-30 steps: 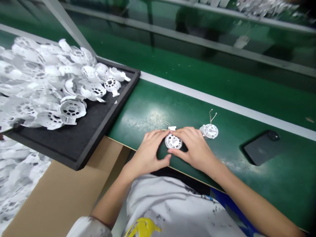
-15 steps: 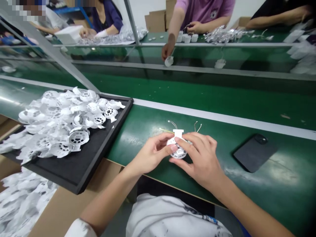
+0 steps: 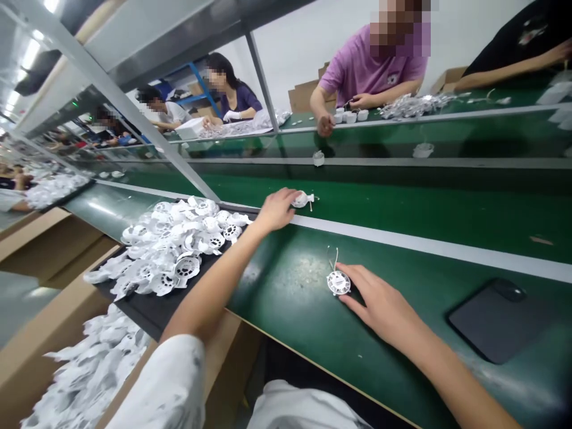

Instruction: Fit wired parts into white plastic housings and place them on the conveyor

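Observation:
My left hand (image 3: 277,211) reaches forward over the green belt, its fingertips on a white plastic housing (image 3: 302,200) with a projecting tab and short wires. Part of that housing is hidden under the fingers. Nearer to me, over the green worktop, my right hand (image 3: 379,304) has its thumb and index finger around the edge of a round white slotted disc (image 3: 338,283). Thin pale wires rise from the disc's far side.
A black tray (image 3: 143,313) to the left bears a heap of white plastic housings (image 3: 187,267). Below it, a cardboard box (image 3: 36,333) holds more white pieces. A dark phone (image 3: 496,322) lies at right. Across the belt, several people sit beyond a metal frame (image 3: 263,77).
My hands have parted. The left has gone forward to the belt with a white housing, while the right stays over the worktop with the slotted disc. The view has tilted up and left.

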`<act>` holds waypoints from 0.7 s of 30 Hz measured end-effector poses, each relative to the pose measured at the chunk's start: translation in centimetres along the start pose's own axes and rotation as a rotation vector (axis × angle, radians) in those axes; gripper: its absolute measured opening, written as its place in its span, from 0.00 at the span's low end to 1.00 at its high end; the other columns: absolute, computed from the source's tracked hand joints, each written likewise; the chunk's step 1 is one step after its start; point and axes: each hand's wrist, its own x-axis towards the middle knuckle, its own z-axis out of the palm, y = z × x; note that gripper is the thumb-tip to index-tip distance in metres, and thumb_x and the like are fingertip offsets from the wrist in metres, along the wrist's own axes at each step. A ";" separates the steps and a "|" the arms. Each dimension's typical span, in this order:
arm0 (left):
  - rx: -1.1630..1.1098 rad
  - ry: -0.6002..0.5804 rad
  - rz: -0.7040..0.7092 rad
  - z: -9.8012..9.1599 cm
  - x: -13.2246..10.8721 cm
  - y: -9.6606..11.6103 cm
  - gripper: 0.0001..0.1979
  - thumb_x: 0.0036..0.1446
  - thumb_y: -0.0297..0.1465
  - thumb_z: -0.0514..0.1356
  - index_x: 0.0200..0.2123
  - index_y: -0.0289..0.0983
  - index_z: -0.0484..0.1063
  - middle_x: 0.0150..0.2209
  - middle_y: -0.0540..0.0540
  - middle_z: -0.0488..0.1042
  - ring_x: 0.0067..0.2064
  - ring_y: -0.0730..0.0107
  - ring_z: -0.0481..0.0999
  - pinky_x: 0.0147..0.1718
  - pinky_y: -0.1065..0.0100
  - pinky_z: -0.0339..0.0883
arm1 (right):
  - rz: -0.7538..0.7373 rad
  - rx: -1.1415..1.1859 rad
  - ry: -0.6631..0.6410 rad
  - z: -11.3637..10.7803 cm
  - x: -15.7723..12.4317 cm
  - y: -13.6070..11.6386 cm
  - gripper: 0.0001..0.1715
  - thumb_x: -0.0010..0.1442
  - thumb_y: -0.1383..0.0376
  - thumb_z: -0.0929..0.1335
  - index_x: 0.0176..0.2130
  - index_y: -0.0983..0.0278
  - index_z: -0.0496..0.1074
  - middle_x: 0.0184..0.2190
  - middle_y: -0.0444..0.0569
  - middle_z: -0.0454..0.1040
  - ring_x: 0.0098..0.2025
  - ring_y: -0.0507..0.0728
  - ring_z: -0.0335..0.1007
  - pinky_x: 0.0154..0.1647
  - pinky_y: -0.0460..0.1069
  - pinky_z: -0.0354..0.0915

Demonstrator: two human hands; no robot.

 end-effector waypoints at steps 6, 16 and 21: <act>0.126 -0.084 -0.164 -5.5 -7.5 -9.3 0.22 0.55 0.26 0.58 0.54 0.36 0.77 0.48 0.38 0.80 0.58 0.46 0.74 0.69 0.42 0.49 | 0.006 0.058 0.003 0.1 0.3 -0.3 0.35 0.70 0.52 0.66 0.71 0.52 0.58 0.64 0.50 0.68 0.59 0.58 0.74 0.53 0.55 0.77; -1.654 -0.048 -0.231 -0.6 -17.6 14.1 0.26 0.63 0.39 0.67 0.63 0.44 0.72 0.53 0.42 0.78 0.49 0.62 0.80 0.49 0.63 0.76 | -0.193 0.128 0.319 -1.0 -0.1 -1.9 0.47 0.60 0.54 0.76 0.69 0.58 0.57 0.62 0.55 0.67 0.63 0.57 0.68 0.63 0.54 0.74; -1.937 -0.045 -0.399 0.9 -17.4 16.5 0.22 0.63 0.37 0.69 0.59 0.43 0.75 0.44 0.45 0.79 0.42 0.70 0.79 0.44 0.69 0.74 | -0.153 0.182 0.355 -2.0 0.0 -2.4 0.51 0.55 0.52 0.79 0.68 0.60 0.59 0.60 0.57 0.66 0.63 0.59 0.67 0.63 0.56 0.72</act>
